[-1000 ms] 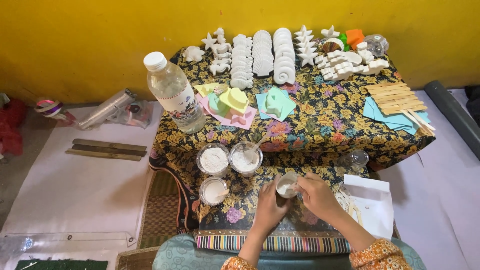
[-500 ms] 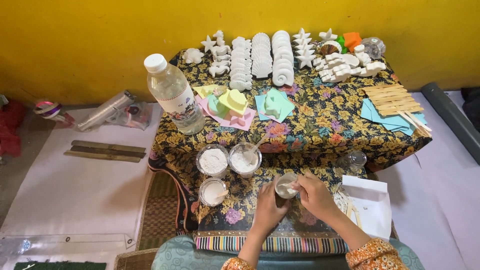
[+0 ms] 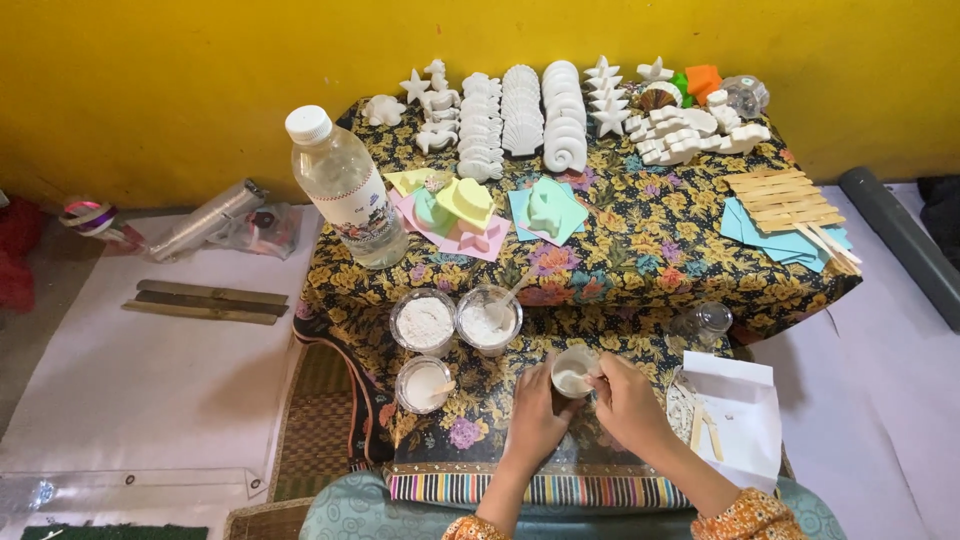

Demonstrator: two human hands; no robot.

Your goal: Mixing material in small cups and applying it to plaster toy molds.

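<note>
My left hand (image 3: 535,415) wraps around a small clear cup (image 3: 573,371) of white liquid near the table's front edge. My right hand (image 3: 628,402) is at the cup's right rim, fingers pinched on a thin stick that dips into it; the stick is mostly hidden. To the left stand three clear cups of white powder: one (image 3: 424,322), one with a stick in it (image 3: 488,320), and a lower one (image 3: 424,383).
A large water bottle (image 3: 346,188) stands at the left of the floral cloth (image 3: 640,240). Rows of white plaster shapes (image 3: 520,120) line the back. Coloured moulds (image 3: 465,205), wooden sticks (image 3: 785,195), teal paper, a small glass jar (image 3: 712,320) and a white paper (image 3: 740,415) lie around.
The hands and cup stay in nearly the same spot; only slight shifts of the fingers at the cup.
</note>
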